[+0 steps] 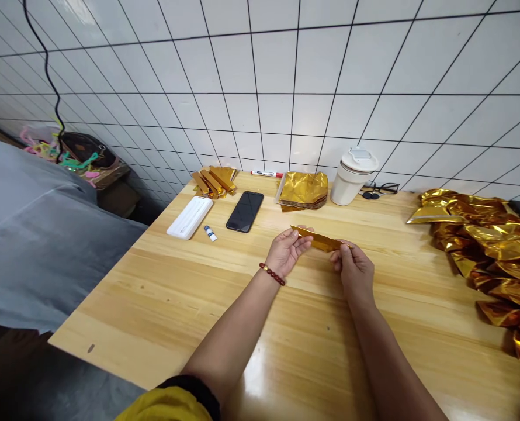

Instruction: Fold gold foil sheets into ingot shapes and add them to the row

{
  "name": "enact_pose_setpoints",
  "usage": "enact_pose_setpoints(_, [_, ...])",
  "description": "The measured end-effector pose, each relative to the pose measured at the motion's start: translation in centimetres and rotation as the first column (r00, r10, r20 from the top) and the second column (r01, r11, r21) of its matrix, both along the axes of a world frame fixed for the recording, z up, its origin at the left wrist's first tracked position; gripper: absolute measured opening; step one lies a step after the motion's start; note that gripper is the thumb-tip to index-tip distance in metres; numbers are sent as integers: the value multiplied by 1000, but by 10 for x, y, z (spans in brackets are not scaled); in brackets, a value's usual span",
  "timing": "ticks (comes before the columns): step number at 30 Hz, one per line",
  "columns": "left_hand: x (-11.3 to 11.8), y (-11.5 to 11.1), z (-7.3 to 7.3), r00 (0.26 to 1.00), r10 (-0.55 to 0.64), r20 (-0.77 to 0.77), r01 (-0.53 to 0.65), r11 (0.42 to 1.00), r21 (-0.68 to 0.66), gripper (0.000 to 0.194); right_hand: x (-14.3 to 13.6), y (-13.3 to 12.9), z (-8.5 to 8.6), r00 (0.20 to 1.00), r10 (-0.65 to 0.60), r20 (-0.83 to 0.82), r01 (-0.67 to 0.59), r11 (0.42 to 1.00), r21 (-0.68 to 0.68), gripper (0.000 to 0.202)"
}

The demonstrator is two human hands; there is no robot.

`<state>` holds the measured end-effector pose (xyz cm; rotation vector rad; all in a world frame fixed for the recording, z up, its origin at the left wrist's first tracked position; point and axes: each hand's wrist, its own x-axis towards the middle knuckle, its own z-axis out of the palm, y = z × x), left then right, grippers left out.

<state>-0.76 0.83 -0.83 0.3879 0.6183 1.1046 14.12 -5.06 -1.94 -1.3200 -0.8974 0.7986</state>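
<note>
A folded strip of gold foil paper [321, 241] is stretched between my two hands, above the middle of the wooden table [190, 316]. My left hand [285, 250] pinches its left end between thumb and fingers, palm turned partly up; a beaded bracelet [272, 273] circles that wrist. At the other end, my right hand [354, 268] grips the strip with the thumb on top. Just beyond the hands lies a stack of gold foil sheets [304, 190]. Folded gold foil strips [215, 181] are piled at the table's far left corner.
A black phone [245, 211], a white power bank [190, 217] and a small blue-and-white tube [210, 233] lie on the left. Along the tiled wall are a marker [266, 173], a white cup [353, 175] and glasses [379, 188]. Shiny folded gold foil pieces [496, 245] heap up on the right.
</note>
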Motion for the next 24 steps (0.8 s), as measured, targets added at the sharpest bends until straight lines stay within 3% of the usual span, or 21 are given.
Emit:
enact_pose_setpoints(11, [4, -1, -4, 1000, 26, 2, -26, 998, 64, 22, -1, 1, -7, 997, 54, -63, -54, 999, 8, 38])
enact_pose_setpoints(17, [5, -2, -4, 999, 26, -30, -22, 992, 123, 35, -1, -1, -5, 997, 48, -64, -47, 999, 19, 39])
enact_pose_setpoints(24, [6, -4, -4, 999, 31, -31, -27, 990, 135, 38, -3, -1, -2, 997, 39, -60, -38, 999, 17, 41])
